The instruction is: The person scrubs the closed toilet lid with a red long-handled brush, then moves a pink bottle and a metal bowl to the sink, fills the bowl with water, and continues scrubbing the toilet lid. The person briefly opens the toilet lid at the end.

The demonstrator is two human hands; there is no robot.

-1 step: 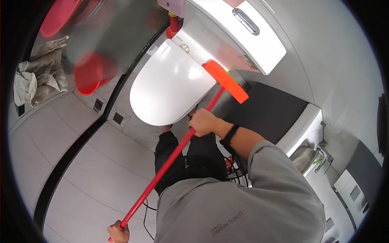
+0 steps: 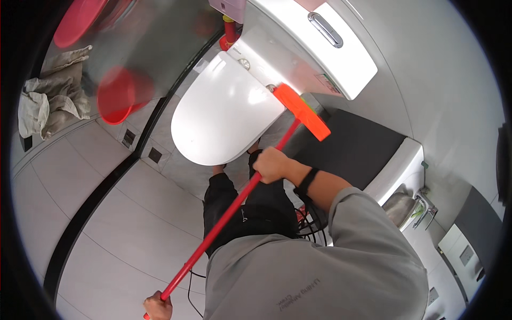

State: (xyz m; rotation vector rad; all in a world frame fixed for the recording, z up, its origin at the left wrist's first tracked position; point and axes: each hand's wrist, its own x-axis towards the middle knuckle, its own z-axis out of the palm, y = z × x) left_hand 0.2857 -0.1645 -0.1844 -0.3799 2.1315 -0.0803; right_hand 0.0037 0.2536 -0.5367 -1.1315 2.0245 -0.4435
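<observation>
Head view: gripping a red long-handled broom with both hands. Right hand clenching the shaft about two-thirds up, just below the closed white toilet lid; left hand clenching the shaft's lower end at the bottom edge of the frame. Long axis running diagonally, lower left to upper right; orange head pointing up-right, lying crosswise to the shaft, sitting at the lid's right edge, just below the white cistern. Standing on pale floor tiles crossed by a dark strip. Red basin sitting left of the toilet, crumpled cloths further left. Comparing with the earlier frame: noting no visible difference; broom angle, head position and both grips matching.
</observation>
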